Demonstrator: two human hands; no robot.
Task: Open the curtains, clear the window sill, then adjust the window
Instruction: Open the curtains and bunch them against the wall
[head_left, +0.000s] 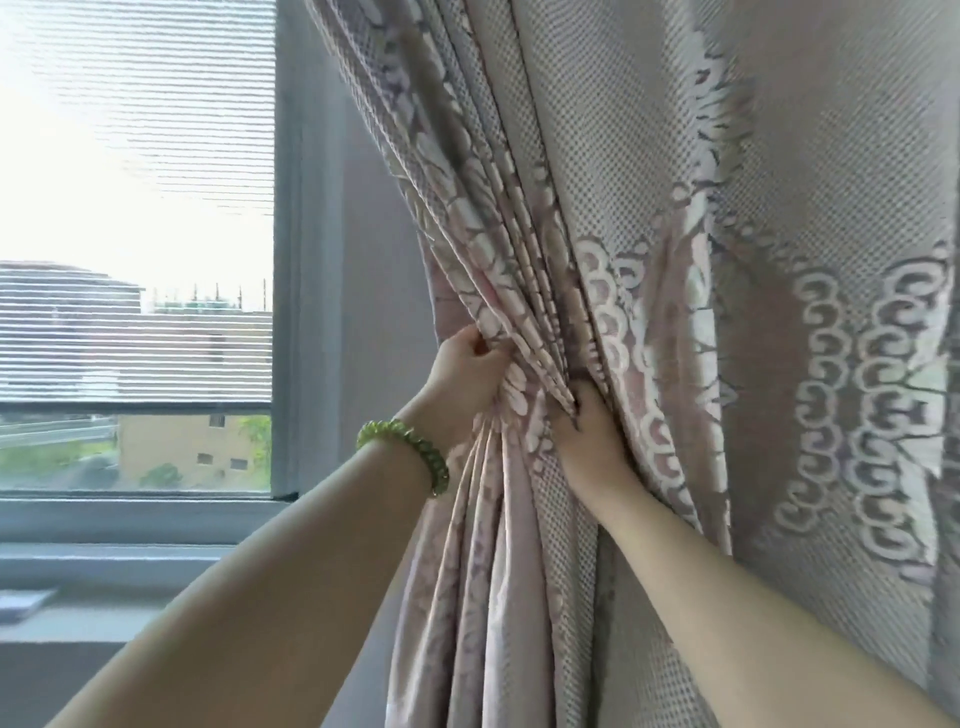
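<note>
Curtain (597, 270) bunched | left hand (462, 384), right hand (587, 431) grips clenched on folds | window (135, 249) left, uncovered

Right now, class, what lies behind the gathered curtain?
Left of the curtain a strip of grey wall and the window frame show. Both hands, left and right, bunch the fabric. Whatever is directly behind it is hidden.

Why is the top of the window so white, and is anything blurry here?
Head view: daylight overexposes the sky through the window; the curtain stays evenly lit and sharp; the window sill at lower left looks soft and blurred.
</note>
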